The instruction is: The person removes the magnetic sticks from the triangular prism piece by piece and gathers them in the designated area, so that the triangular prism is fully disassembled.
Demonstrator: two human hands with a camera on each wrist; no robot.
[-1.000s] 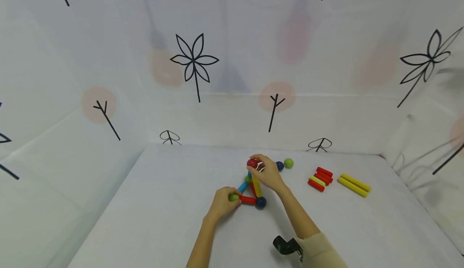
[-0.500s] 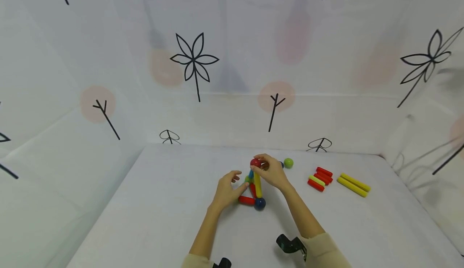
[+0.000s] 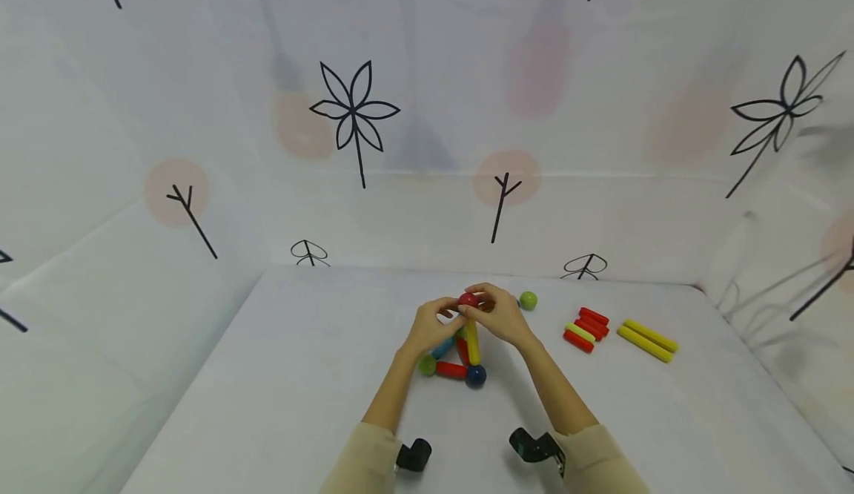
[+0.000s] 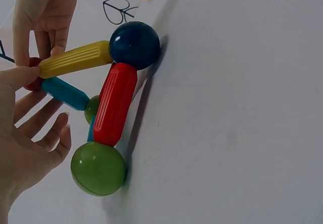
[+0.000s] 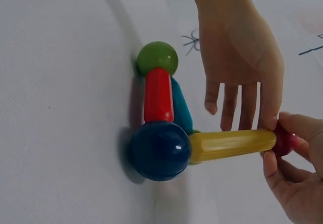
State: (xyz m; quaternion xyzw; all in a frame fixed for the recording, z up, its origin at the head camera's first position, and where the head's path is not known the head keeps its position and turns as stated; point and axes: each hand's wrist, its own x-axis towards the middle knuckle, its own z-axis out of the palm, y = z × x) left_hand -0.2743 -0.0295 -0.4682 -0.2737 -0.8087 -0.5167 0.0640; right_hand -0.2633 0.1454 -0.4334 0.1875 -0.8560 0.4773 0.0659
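A small pyramid-like frame of balls and ribbed sticks stands on the table. At its top is a red ball (image 3: 468,299), pinched by my right hand (image 3: 503,317). My left hand (image 3: 430,327) also has its thumb and index finger at this ball, where the yellow stick (image 4: 75,58) meets it; its other fingers are bent and free. The yellow stick runs down to a dark blue ball (image 3: 476,376). A red stick (image 5: 158,95) joins that to a green ball (image 4: 98,168). Light blue sticks (image 4: 65,93) and another green ball (image 4: 92,109) sit behind, partly hidden.
Loose red sticks (image 3: 578,340) and a lime stick (image 3: 580,331) lie to the right, with two yellow sticks (image 3: 644,343) farther right. A loose green ball (image 3: 528,300) rests at the back, beside a mostly hidden blue one. White patterned cloth walls (image 3: 427,219) surround the table (image 3: 280,405).
My left hand has let go of the front-left green ball and moved up to the red ball at the top. My right hand stays on the red ball, which has shifted only slightly.
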